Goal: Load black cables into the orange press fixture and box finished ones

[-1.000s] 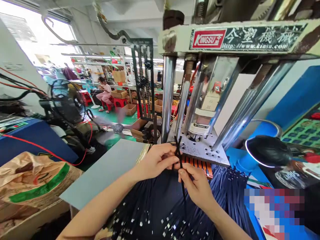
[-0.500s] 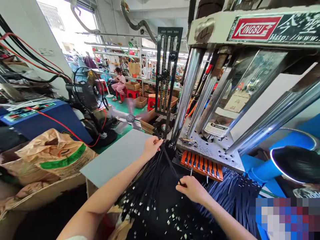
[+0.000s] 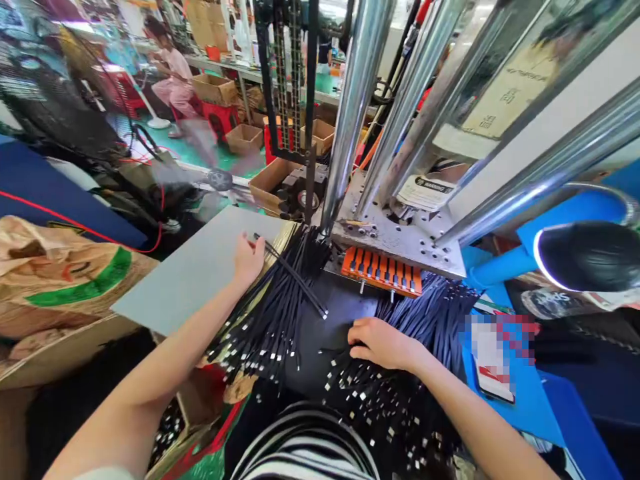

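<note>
In the head view, reading the clock from its centre, the left hand [image 3: 249, 260] is pinching black strips [image 3: 301, 285] at nine o'clock, their free ends slanting toward six above the dark tabletop [image 3: 315, 357]. A grey board [image 3: 195, 270] is lying beneath that hand. Toward five, the right hand [image 3: 383, 343] is hovering or resting over a white-tipped bundle [image 3: 385, 400], fingers curling; whether it is gripping anything, one cannot tell. At four, an orange slotted block [image 3: 383, 272] is sitting beside the press plate [image 3: 400, 237].
</note>
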{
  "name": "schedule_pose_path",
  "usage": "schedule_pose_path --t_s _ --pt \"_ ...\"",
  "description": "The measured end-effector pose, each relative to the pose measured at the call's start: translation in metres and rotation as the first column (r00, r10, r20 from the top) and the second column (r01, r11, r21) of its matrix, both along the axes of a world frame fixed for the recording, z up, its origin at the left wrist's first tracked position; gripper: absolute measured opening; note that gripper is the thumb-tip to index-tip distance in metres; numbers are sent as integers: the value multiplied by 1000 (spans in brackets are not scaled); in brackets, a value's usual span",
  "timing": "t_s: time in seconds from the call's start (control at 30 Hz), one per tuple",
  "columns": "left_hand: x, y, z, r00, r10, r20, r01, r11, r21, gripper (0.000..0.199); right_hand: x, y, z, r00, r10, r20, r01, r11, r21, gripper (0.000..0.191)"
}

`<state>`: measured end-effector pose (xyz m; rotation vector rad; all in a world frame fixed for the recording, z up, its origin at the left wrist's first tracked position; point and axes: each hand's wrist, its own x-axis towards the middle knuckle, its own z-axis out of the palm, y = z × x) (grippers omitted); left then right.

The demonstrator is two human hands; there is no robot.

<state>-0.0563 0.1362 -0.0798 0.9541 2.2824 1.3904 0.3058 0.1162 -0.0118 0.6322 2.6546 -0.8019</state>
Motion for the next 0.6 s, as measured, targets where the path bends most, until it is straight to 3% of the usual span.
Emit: schedule_pose_path --t_s 0.1,0.2,0.27,0.33,0.43,0.5,0.6 --pt "6 -1 -2 998 50 21 -52 997 64 44 -13 5 15 995 -9 -95 10 1000 18 18" --pt "16 -6 -3 998 42 48 -48 992 118 31 -33 19 29 941 -227 -250 239 971 21 12" --pt "25 -9 -3 998 20 60 -29 990 139 24 -44 33 35 871 -383 -306 412 910 34 13" --pt "34 -12 -1 997 -2 71 -8 989 149 20 -49 45 37 822 -472 -320 496 868 -8 15" --pt "42 -14 1 996 -24 86 10 988 155 17 -48 57 34 752 -528 -395 503 847 -173 17" --pt "44 -13 0 996 -29 90 15 988 153 16 -43 59 31 648 -558 -519 502 825 -261 14" --pt "43 -11 -4 995 -49 88 37 991 131 14 -36 56 28 516 -500 -696 511 832 -218 22"
